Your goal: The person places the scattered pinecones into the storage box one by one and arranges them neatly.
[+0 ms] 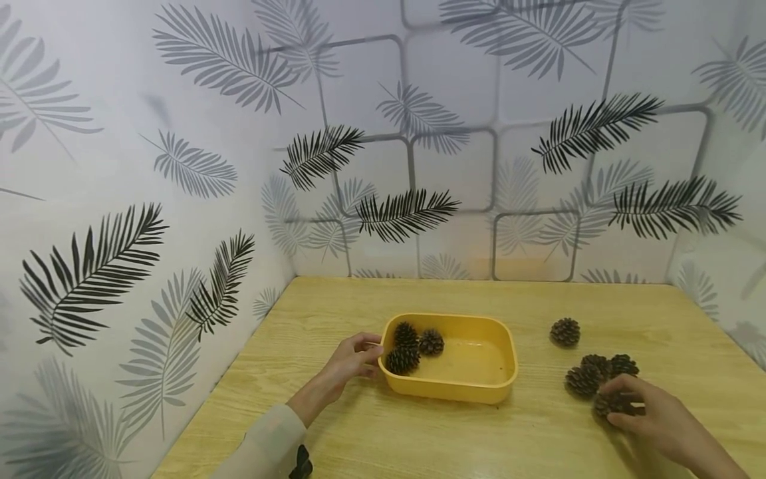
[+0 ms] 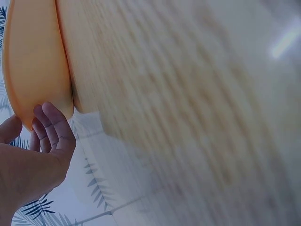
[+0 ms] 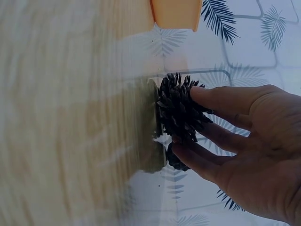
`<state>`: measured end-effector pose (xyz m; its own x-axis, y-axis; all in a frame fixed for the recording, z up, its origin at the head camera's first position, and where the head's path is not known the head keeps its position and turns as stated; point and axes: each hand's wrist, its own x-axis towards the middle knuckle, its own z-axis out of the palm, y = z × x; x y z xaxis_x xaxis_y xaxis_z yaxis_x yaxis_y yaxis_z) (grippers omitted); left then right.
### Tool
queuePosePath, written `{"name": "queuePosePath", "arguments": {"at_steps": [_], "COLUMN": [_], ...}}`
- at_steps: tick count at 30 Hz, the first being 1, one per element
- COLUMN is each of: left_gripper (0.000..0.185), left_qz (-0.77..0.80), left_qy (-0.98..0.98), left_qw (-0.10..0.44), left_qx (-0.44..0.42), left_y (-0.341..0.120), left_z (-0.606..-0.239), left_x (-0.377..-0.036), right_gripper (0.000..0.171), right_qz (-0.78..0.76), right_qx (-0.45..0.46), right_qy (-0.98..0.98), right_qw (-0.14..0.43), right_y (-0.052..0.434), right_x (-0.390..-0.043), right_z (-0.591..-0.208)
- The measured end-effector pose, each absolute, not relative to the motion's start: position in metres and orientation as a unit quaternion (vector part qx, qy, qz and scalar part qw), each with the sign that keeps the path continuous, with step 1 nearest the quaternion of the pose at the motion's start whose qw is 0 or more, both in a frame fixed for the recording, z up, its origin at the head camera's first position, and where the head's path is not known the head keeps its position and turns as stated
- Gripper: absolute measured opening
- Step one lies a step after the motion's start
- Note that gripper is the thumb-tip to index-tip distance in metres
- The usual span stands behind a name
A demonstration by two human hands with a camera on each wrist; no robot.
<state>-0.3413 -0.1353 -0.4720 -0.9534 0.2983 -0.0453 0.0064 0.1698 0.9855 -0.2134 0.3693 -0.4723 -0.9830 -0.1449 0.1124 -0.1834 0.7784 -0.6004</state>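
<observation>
A yellow plastic tub [image 1: 449,392] stands on the table, with three brown pine cones [image 1: 403,359] gathered in its left end. My left hand [image 1: 353,359] grips the tub's left rim, thumb at the edge and fingers against the outer wall. In the left wrist view that hand [image 2: 44,146] is at the end of the orange-looking tub [image 2: 35,61]. To the right of the tub, my right hand [image 1: 652,412] holds a pine cone [image 1: 607,404] between thumb and fingers. The right wrist view shows this pine cone [image 3: 181,108] low by the tabletop.
Close behind the held cone lies a cluster of pine cones [image 1: 582,381], and a single pine cone [image 1: 565,332] sits farther back. The wooden table [image 1: 335,299] meets leaf-patterned walls [image 1: 455,173] behind and at the left. A small black object [image 1: 301,462] shows beside my left sleeve.
</observation>
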Motion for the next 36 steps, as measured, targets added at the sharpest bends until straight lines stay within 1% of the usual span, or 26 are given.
{"name": "queuePosePath", "arguments": {"at_steps": [5,11,22,32,36], "left_gripper": [0.043,0.04,0.042,0.044,0.042], "left_qz": [0.638,0.639,0.635,0.637,0.639], "left_qy": [0.755,0.755,0.757,0.754,0.752], "left_qw": [0.112,0.11,0.113,0.12,0.121], "left_qx": [0.101,0.101,0.103,0.105,0.104], "left_y": [-0.134,-0.135,-0.136,-0.138,-0.138], "left_z": [-0.47,-0.468,-0.467,-0.471,-0.471], "left_x": [-0.34,-0.336,-0.337,-0.342,-0.342], "right_gripper": [0.033,0.032,0.034,0.036,0.034], "right_qz": [0.317,0.325,0.312,0.316,0.313], "right_qx": [0.084,0.078,0.087,0.088,0.101], "right_qy": [-0.944,-0.942,-0.942,-0.94,-0.937], "right_qw": [0.04,0.035,0.086,0.09,0.114], "right_y": [0.366,0.364,0.351,0.344,0.341], "right_x": [-0.212,-0.212,-0.21,-0.212,-0.212], "right_z": [-0.47,-0.466,-0.457,-0.447,-0.446]}}
